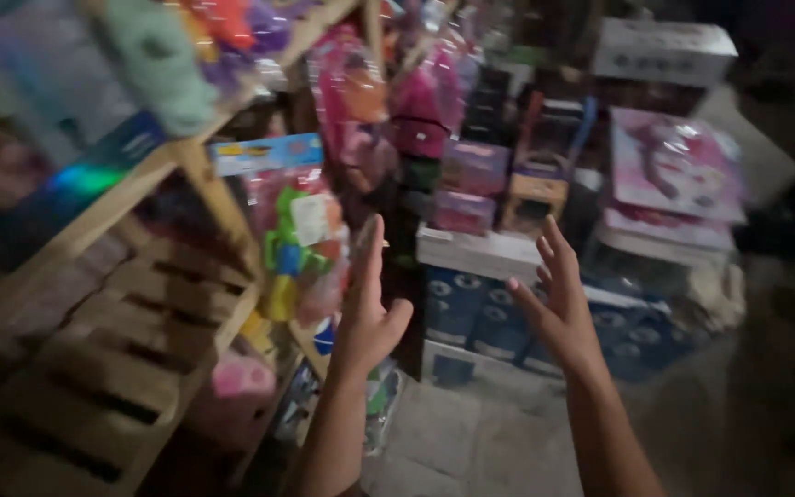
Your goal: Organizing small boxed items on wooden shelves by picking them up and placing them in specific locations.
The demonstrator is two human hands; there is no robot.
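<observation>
Both your hands are up, fingers spread wide, palms facing each other, holding nothing. Your left hand (367, 308) has its fingers pointing up and slightly forward, thumb out to the right. Your right hand (558, 299) mirrors it, fingers angled up and left. An open gap lies between the 2, nothing in it.

Nearest thing to your left hand: a clear plastic bag of bright green, yellow and blue toys (296, 248) with a blue card header, hanging from the slatted wooden shelf (131, 322). Its long axis runs vertical, header at the top, toys hanging down. It sits just left of your left fingertips; contact can't be told because of blur.

Beyond the gap between your hands: a stack of dark blue boxes with round white marks (471, 317) standing on the floor, a flat white box (476, 250) lying across the top of them. Your right hand is in front of that stack, not touching it.

Further out: pink and purple boxed toys (471, 179) stacked above, a flat pink package (674, 161) leaning to the right, a white carton (660, 51) at the top. More bagged pink toys (351, 92) hang from the upper shelf rail.

Floor is pale grey tile (471, 442). Room is dim and crowded with stock; the picture is motion-blurred.
</observation>
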